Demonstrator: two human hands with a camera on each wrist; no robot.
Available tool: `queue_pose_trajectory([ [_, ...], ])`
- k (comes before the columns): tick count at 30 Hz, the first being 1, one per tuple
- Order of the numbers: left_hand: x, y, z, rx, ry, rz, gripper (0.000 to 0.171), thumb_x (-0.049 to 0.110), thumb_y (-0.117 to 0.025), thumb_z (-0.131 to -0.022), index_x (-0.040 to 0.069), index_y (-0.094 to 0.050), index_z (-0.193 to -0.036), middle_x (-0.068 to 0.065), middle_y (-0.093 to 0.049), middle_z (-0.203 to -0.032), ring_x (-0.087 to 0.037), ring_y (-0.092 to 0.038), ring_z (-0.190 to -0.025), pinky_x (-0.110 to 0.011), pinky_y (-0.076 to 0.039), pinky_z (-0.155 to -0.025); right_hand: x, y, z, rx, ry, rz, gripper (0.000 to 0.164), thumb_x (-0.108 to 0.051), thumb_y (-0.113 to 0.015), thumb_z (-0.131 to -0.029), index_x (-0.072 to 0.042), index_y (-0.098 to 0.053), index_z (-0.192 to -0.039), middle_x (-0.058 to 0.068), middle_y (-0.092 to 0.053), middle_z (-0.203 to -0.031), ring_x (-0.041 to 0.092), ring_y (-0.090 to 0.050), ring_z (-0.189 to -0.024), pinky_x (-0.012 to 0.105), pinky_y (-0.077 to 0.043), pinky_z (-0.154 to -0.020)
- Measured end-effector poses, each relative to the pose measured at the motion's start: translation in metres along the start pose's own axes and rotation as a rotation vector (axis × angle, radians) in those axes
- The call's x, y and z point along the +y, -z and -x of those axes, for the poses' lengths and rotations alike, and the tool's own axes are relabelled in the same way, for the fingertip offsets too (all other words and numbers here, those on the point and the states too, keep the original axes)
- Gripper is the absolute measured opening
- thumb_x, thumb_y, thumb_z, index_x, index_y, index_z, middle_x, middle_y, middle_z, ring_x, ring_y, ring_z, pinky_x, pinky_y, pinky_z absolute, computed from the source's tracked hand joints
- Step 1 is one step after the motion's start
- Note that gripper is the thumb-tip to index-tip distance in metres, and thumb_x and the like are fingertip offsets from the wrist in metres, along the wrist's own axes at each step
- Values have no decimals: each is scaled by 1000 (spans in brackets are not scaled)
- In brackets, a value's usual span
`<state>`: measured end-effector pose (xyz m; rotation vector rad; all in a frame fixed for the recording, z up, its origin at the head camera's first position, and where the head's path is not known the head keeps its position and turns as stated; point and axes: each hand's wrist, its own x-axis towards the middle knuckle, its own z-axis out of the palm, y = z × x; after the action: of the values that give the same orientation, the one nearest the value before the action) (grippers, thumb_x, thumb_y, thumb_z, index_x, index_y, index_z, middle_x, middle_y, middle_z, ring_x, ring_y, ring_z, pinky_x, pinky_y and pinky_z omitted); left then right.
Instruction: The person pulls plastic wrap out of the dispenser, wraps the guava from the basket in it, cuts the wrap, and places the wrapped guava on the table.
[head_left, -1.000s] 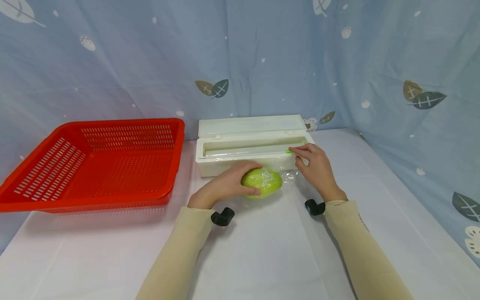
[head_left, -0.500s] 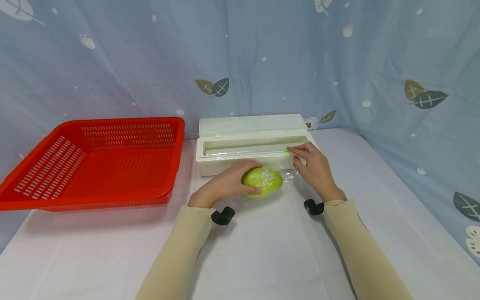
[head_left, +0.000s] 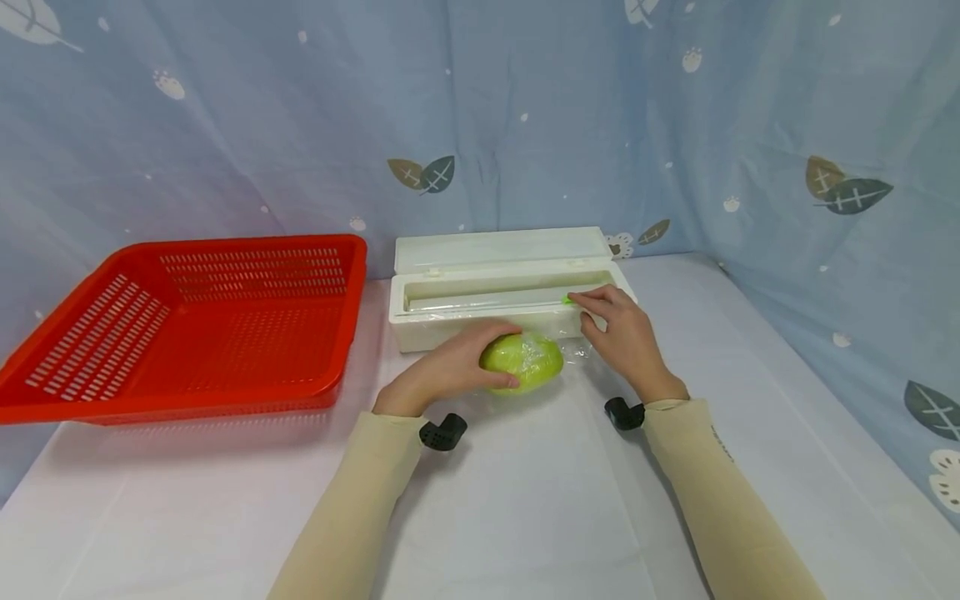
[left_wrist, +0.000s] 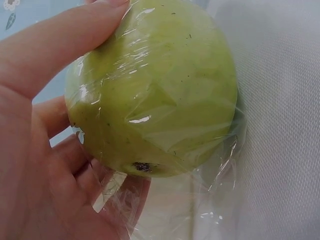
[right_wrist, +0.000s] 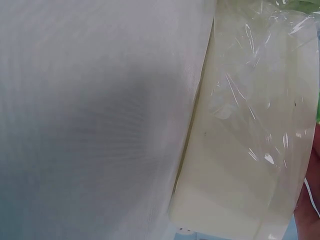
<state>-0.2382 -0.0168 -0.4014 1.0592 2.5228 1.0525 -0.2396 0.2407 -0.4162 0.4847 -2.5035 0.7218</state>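
My left hand [head_left: 457, 362] grips a green apple-like fruit [head_left: 528, 360], thumb on the near side and fingers round the far side. Clear plastic film covers the fruit; a dark end pit shows through it in the left wrist view. From the fruit, loose film [head_left: 576, 351] runs to the front of a white cling film dispenser [head_left: 427, 336], whose lid [head_left: 502, 250] stands up at the back. The fingertips of my right hand [head_left: 626, 333] press a small bright green slider [head_left: 567, 300] on the dispenser's front edge. Its thumb sits lower, apart from the slider.
A red slotted plastic basket [head_left: 225, 406] stands on the left side of the table, beside the dispenser. White cloth [head_left: 547, 500] covers the table. A blue patterned curtain [head_left: 525, 150] hangs behind.
My right hand has slid slightly to the left along the dispenser's front edge, and the green slider has moved with it. My left hand keeps its grip on the fruit in place.
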Motion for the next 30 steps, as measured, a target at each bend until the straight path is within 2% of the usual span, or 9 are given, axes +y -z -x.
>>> queue_pose_trajectory([
  [4, -1, 1, 0, 12, -12, 15, 67, 33, -74, -71, 15, -44, -128, 3, -44, -125, -11, -38, -114, -29, -30, -97, -1, 0, -2, -1, 14, -3, 30, -7, -56, -83, -11, -63, -112, 4, -57, -101, 19, -52, -88, 31, -38, -64],
  [11, -1, 0, 1, -2, 3, 12, 67, 33, -74, -71, 15, -43, -128, 3, -43, -126, -11, -37, -115, -30, -29, -97, -3, 0, 0, -19, -12, -8, 30, -8, -56, -84, -12, -63, -112, 4, -59, -104, 22, -51, -73, 32, -36, -61],
  [24, 0, 0, 0, 1, -11, 15, 65, 32, -74, -72, 15, -44, -127, 3, -44, -125, -10, -37, -114, -29, -30, -96, -4, 0, 0, -17, -3, -17, 30, -8, -56, -84, -12, -63, -113, 4, -59, -105, 23, -54, -80, 33, -37, -64],
  [30, -1, 1, 0, -3, -8, 10, 66, 32, -73, -72, 14, -43, -128, 1, -43, -127, -12, -37, -115, -29, -29, -97, -4, 0, 0, -23, -7, -10, 31, -8, -56, -85, -13, -62, -114, 3, -59, -108, 19, -47, -64, 31, -34, -59],
])
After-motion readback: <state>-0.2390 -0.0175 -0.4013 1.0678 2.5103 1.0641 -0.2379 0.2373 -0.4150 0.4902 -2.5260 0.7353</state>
